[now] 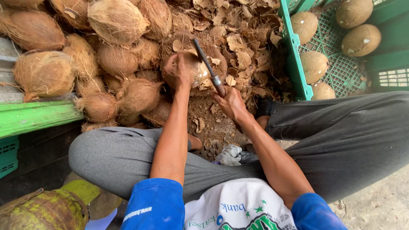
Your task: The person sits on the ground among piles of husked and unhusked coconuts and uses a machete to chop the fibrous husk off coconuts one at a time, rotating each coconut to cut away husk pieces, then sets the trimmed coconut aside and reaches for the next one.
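Blue sleeves [155, 204] and a white printed shirt front fill the bottom edge, above crossed legs in smooth grey trousers [341, 140]. From there two bare forearms reach forward. The left hand [179, 70] is cupped over the top of a coconut [200, 68], fingers spread and pressing on its rough, partly stripped brown shell. The right hand [232, 102] is closed in a fist around the handle of a narrow, dark-bladed knife [206, 64], whose flat blade slants up and lies against the coconut just beside the left hand. The coconut sits on a bed of dry, curled husk chips [243, 47], flaky and tan. To the left lies a heap of unpeeled coconuts [115, 59], oval and covered in shaggy, hairy fibre. On the right stands a green plastic crate [294, 64] with a lattice floor, holding peeled coconuts [313, 66], smooth, rounded and pale brown with lighter scrapes. A green painted plank [34, 117] runs along the left edge.
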### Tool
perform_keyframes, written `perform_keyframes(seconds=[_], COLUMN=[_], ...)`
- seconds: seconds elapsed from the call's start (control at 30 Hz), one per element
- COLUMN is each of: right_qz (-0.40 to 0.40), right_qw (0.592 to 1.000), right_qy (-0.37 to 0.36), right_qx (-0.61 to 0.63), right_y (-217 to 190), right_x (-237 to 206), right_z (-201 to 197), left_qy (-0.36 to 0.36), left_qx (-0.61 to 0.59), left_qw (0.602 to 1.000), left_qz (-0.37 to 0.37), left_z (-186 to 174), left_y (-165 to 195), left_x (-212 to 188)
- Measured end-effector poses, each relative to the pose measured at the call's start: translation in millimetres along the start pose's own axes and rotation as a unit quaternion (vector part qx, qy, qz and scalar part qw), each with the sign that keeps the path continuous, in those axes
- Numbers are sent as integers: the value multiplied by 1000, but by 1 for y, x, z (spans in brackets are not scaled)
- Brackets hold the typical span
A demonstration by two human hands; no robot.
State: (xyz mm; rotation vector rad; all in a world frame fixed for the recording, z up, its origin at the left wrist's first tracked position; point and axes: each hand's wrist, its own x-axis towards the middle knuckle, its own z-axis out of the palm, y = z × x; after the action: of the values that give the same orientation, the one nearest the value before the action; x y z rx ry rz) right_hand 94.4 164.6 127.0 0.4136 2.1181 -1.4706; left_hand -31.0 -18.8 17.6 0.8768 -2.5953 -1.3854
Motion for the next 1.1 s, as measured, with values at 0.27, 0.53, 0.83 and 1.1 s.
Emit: perform_keyframes(seconds=[0.27,0.53,0.83,1.1], right_qz=[-20,-220,36,-8], right_qw=[997,963,999,1000], right_qy=[52,114,-10,-4], right_qx=[-51,-110,-3,20], right_y=[8,31,42,31], right_x=[7,21,36,16], right_z=[1,11,0,-1], left_qy=[36,-18,21,-45], left_qx=[-65,-42,-106,-87], left_qw=[997,998,993,984], left_qz=[11,-42,56,149], left_z=[1,8,1,-12], left_y=[4,2,-6,-8], left_x=[-13,-23,-23,-14])
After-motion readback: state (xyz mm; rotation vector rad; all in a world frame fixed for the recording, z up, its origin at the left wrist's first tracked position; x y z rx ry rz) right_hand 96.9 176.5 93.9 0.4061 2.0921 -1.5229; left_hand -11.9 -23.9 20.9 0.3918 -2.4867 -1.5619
